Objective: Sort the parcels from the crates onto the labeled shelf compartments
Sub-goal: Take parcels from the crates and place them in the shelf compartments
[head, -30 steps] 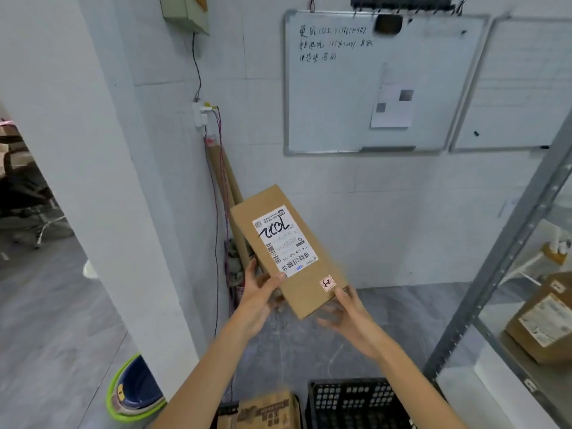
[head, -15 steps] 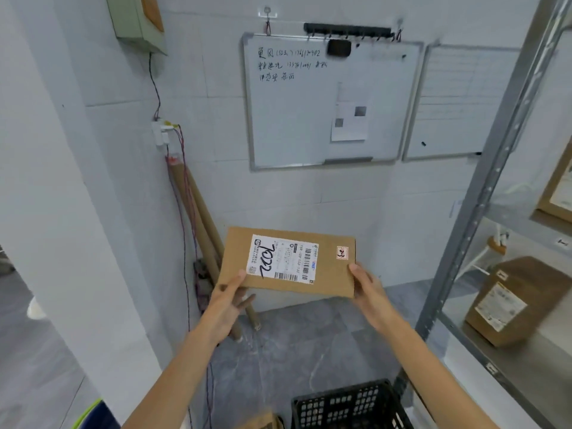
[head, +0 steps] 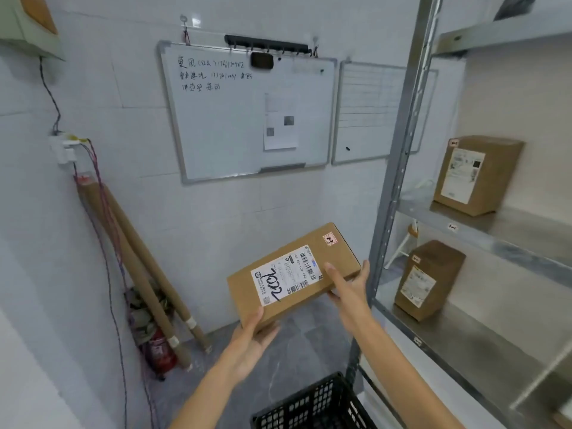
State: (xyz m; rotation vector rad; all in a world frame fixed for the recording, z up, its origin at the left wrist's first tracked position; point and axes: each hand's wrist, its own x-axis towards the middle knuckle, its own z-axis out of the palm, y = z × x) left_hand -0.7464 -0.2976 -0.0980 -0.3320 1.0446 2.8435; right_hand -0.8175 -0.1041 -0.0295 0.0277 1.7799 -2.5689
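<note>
Parcel point(head: 294, 277) has turned since half a second ago. Then it lay level and square across the view, one hand at each short end. Now it sits slewed, far end swung up and right toward the rack point(head: 399, 168). The view has swung right as well: the whiteboard point(head: 247, 109) sits further left, and more of the rack shows.

Reading: the label check looks done and the carry toward a compartment is under way. The parcel is not yet over any shelf. It hangs in the air just left of the rack's front post, beyond the black crate point(head: 312, 407).

Left hand point(head: 253, 335): moved from the short end to the near corner. Palm and fingers cup the underside, thumb lies up against the near side. It grips and takes the weight from below.

Right hand point(head: 348, 283): now on the right long side. Thumb presses the top face beside the white label point(head: 284, 278); the fingers wrap the edge, tips showing past it. It grips, open only as wide as the parcel is thick.

Pink sticker point(head: 329, 239) at the far top corner carries a handwritten code, too small to read surely.

The rack already holds an upper box point(head: 476, 174) and, one shelf down, a lower box point(head: 428, 280). Tags point(head: 452, 226) on the shelf fronts are unreadable. Which compartment suits this parcel: cannot tell.
</note>
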